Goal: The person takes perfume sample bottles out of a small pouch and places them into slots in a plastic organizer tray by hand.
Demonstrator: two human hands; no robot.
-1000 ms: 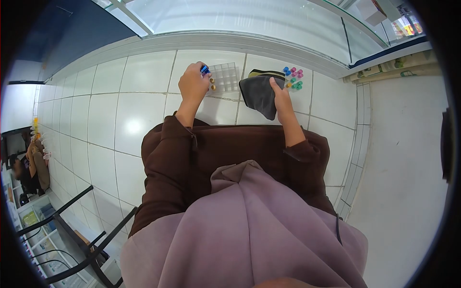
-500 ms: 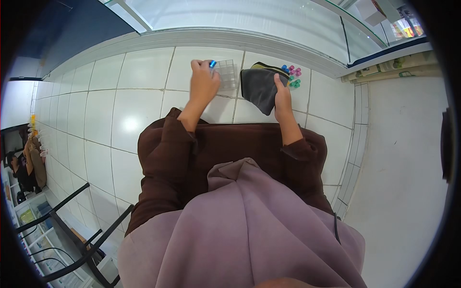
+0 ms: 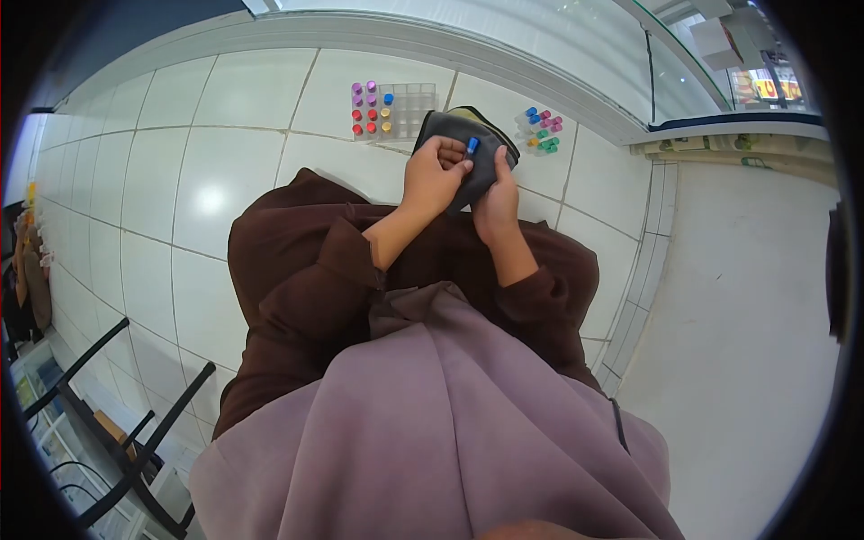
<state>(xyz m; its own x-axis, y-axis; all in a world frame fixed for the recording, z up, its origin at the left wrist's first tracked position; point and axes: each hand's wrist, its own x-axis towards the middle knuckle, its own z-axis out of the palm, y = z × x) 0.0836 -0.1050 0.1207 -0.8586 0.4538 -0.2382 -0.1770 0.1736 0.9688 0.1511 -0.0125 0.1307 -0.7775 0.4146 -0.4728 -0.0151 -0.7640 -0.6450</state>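
A small blue-capped bottle (image 3: 472, 146) is pinched upright between the fingers of my left hand (image 3: 436, 176), in front of a dark grey zippered pouch (image 3: 462, 184). My right hand (image 3: 498, 200) grips the right side of that pouch, thumb on its front. Just left of the pouch, a clear compartment tray (image 3: 418, 102) lies on the floor, holding purple, red, yellow and blue capped bottles in its left part. Right of the pouch, a cluster of blue, pink, green and yellow capped bottles (image 3: 544, 121) stands close together.
White floor tiles (image 3: 211, 198) surround my crossed legs. A glass display case (image 3: 540, 54) runs along the far side. At the lower left is a black metal frame (image 3: 148, 441), with part of another person (image 3: 31, 283) beyond it. Rolled patterned cloth (image 3: 756, 151) lies at the right.
My left hand has moved right from the tray to the pouch with the blue-capped bottle, uncovering the tray's filled left part. The pouch and my right hand have come slightly left.
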